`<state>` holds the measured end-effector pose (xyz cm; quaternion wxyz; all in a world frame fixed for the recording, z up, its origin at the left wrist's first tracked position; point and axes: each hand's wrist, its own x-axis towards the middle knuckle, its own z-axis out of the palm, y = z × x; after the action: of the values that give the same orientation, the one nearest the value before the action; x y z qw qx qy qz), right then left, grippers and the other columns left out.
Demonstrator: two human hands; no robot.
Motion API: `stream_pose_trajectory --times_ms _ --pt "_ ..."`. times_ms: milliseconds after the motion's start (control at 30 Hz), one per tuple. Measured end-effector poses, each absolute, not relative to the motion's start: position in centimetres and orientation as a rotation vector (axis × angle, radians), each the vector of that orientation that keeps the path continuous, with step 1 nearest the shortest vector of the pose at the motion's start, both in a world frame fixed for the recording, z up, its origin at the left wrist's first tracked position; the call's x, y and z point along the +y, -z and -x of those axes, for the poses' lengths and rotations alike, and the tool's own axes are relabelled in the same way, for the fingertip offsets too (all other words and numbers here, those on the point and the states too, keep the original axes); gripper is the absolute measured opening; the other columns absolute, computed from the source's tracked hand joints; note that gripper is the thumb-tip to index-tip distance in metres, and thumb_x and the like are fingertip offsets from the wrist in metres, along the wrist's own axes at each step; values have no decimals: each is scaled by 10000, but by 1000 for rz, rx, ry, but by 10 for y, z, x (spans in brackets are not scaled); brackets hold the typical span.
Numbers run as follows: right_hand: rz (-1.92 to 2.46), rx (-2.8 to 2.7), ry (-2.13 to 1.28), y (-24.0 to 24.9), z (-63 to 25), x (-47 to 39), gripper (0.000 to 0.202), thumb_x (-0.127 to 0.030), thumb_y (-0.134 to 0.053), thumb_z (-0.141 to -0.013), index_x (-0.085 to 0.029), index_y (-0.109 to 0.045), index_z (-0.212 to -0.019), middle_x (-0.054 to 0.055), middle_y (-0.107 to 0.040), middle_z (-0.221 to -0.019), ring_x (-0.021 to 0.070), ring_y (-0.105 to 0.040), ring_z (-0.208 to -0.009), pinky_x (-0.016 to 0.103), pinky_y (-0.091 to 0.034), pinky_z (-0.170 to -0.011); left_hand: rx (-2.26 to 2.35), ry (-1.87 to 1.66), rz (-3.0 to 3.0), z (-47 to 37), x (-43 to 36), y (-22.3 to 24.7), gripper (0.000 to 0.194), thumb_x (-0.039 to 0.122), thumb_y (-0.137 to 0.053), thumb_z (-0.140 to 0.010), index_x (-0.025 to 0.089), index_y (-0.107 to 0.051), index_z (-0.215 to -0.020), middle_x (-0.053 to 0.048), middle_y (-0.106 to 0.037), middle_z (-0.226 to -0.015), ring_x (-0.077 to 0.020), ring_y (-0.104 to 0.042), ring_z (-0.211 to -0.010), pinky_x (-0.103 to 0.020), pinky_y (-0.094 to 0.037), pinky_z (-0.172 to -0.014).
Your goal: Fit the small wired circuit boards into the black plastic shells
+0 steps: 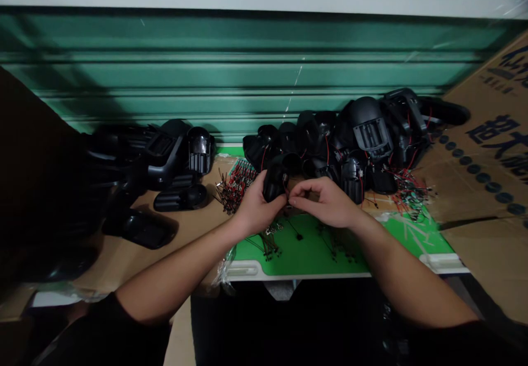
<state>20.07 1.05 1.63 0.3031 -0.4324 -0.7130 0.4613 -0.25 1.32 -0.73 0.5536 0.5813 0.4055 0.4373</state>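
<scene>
A glossy black plastic housing is gripped in my left hand, its thumb lying along the near side. Close against it, my right hand is closed in a pinch at a thin red wire by the housing's right edge; the exact bit between the fingertips is too small to make out. Below both hands, loose dark wire leads with small ends lie on the green board. Left of my left hand is a heap of red and black wired parts.
Black housings with red wires are piled at the back right. More black housings lie on cardboard at the left. Another wire heap sits on the right. A cardboard box borders the right side, and a green ribbed wall stands behind.
</scene>
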Motion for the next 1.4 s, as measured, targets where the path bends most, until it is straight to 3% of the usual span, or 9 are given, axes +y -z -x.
stream_pose_trajectory --times_ms 133,233,333,500,1400 --pt "1141 -1872 -1251 -15 -200 11 155 -311 -726 -909 -185 -776 -832 -3 -705 -732 131 -601 -653 262 -482 -611 961 -1078 -1430 3 12 8 454 145 -722 -815 167 -579 -1245 -9 -662 -959 -149 -618 -844 -279 -518 -772" --pt "1128 -1881 -1190 -15 -198 9 150 -296 -709 -923 -187 -754 -829 -13 -680 -714 127 -585 -640 259 -474 -605 967 -1030 -1347 2 12 8 402 185 -743 -824 192 -572 -1189 9 -656 -886 -142 -632 -742 -277 -525 -683" --pt "1113 -1850 -875 -15 -195 6 106 -266 -693 -949 -200 -735 -877 -7 -665 -746 140 -594 -670 282 -484 -638 904 -948 -1189 1 12 8 392 239 -765 -832 214 -517 -1135 37 -650 -767 -146 -645 -605 -272 -520 -566" --pt "1040 -1887 -362 -7 -187 4 57 -221 -659 -988 -226 -715 -976 18 -637 -791 181 -614 -747 338 -506 -708 780 -898 -1097 -3 11 4 440 265 -829 -808 207 -496 -1089 43 -672 -721 -156 -692 -597 -264 -544 -558" --pt "982 -1915 -182 5 -183 3 86 -181 -641 -999 -225 -702 -1041 36 -649 -799 193 -608 -727 352 -510 -691 653 -872 -974 -3 7 -3 364 279 -758 -868 196 -483 -1091 29 -684 -695 -172 -707 -583 -296 -587 -582"
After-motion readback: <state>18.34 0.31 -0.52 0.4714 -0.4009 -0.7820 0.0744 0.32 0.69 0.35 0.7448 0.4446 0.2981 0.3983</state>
